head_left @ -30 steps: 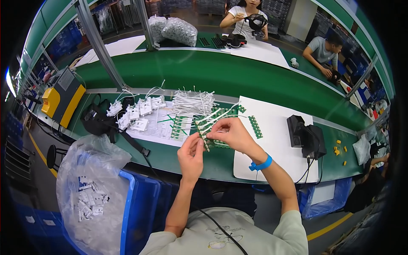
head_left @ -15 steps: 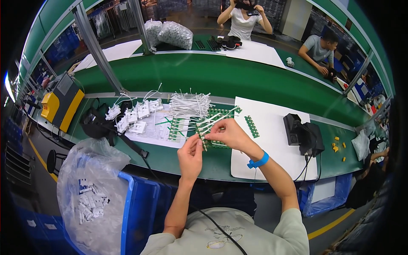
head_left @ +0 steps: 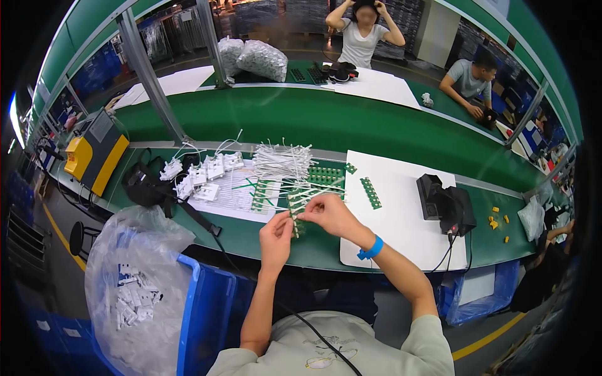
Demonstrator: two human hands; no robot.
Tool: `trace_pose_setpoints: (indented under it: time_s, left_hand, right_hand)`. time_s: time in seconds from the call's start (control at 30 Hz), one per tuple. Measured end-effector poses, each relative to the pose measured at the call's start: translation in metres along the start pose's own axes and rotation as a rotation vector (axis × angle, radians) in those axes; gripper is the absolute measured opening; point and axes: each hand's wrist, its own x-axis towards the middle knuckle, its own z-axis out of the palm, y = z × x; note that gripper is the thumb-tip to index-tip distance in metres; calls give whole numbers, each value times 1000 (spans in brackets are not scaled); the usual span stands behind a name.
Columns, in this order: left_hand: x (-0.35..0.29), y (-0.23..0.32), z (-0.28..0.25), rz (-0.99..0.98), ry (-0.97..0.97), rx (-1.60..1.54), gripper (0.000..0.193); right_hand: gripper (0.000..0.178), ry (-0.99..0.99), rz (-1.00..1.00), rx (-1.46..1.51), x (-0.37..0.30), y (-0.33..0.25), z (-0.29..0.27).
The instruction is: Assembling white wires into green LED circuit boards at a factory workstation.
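At the left, a yellow-and-grey machine [head_left: 97, 155] stood on the bench [head_left: 316, 252], behind a blue bin [head_left: 210, 301]. Next came a black bag [head_left: 143, 185], white parts [head_left: 214, 165] on paper and a heap of white cables [head_left: 282, 161], all much as before. The left hand [head_left: 276, 238] grasped a green strip [head_left: 293, 202], which was above the bench between both hands, its white leads reaching rightward; hands and strip had come slightly nearer the body. The right hand [head_left: 329, 216] had its fingertips bunched at the strip; what they gripped I cannot tell. Across, a co-worker [head_left: 362, 44] had both hands at the head, no longer holding black gear before the face. A short strip [head_left: 370, 193] and a black device [head_left: 446, 205] lay on a white sheet [head_left: 389, 235], yellow bits [head_left: 494, 220] beyond.
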Motion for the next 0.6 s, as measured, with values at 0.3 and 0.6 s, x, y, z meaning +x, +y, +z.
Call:
trace_pose_setpoints:
  time_s: [0.3,0.6]
  left_hand:
    - [0,-9,-71,-72,155,-48,25]
    - [-32,-4,-90,-118,381,-135,26]
  right_hand:
    - [21,186,-104,-335,32,-4,-13]
    - [20,514,-152,-651,196,87,-2]
